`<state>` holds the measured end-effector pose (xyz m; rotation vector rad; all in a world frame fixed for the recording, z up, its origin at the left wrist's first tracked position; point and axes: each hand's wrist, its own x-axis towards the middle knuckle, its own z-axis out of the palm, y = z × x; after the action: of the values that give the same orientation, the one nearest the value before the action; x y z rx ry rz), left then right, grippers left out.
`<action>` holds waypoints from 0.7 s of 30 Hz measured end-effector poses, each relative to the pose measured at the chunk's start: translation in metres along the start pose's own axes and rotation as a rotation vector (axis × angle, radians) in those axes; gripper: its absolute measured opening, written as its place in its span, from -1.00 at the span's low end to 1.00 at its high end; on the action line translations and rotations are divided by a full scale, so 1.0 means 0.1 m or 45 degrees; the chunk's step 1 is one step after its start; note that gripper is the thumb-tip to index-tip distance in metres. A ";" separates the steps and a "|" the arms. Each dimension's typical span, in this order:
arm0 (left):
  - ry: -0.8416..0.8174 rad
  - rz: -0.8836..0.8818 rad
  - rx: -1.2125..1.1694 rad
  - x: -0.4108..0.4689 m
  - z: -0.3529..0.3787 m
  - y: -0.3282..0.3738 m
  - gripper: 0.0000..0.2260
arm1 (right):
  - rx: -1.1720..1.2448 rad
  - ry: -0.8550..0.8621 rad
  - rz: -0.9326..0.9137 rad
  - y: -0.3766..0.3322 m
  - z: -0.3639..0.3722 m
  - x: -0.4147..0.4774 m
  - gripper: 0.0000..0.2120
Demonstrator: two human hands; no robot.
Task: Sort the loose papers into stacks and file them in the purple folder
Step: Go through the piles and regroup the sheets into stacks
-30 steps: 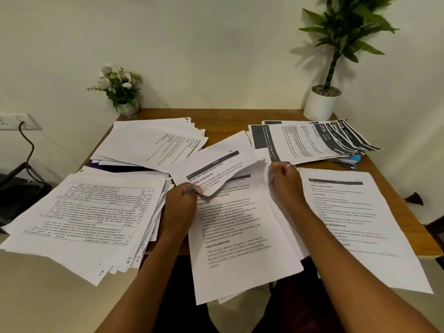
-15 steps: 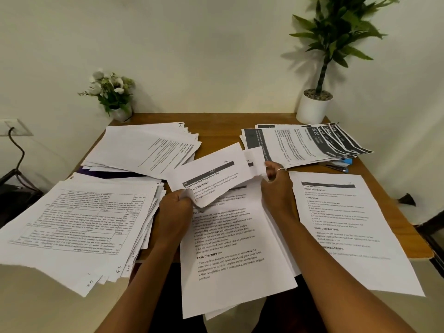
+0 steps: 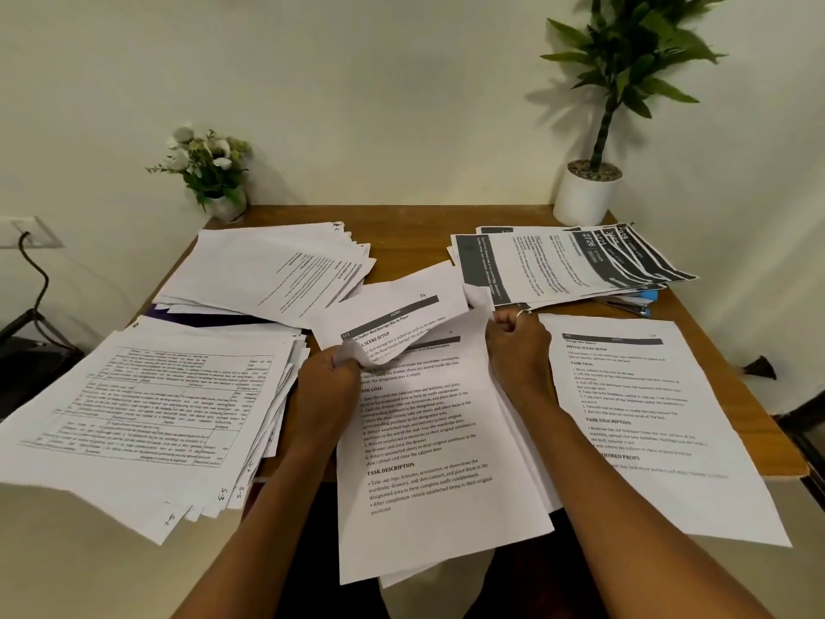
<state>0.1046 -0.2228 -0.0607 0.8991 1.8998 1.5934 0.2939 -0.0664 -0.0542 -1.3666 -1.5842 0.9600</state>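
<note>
Seen from the head, the left hand [image 3: 328, 388] grips the near-left corner of a bent sheet [image 3: 402, 314], fingers curled round the paper; the right hand [image 3: 518, 346] pinches its far-right corner; the sheet arches above the middle stack [image 3: 428, 462] on the table [image 3: 402, 223]; a sliver of the purple folder [image 3: 201, 318] shows beneath the far-left pile [image 3: 268, 270]

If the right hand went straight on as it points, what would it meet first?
Probably the left edge of the dark-banded paper stack, just beyond the sheet the right hand pinches; depth is unclear.
</note>
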 end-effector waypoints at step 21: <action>0.036 0.051 0.043 -0.01 0.02 0.03 -0.76 | 0.409 0.467 -0.359 -0.79 -0.61 0.48 -0.78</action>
<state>0.1072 -0.2222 -0.0584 0.9391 1.9452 1.6096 0.3174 -0.0264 0.0459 -0.9964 -1.2408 0.7069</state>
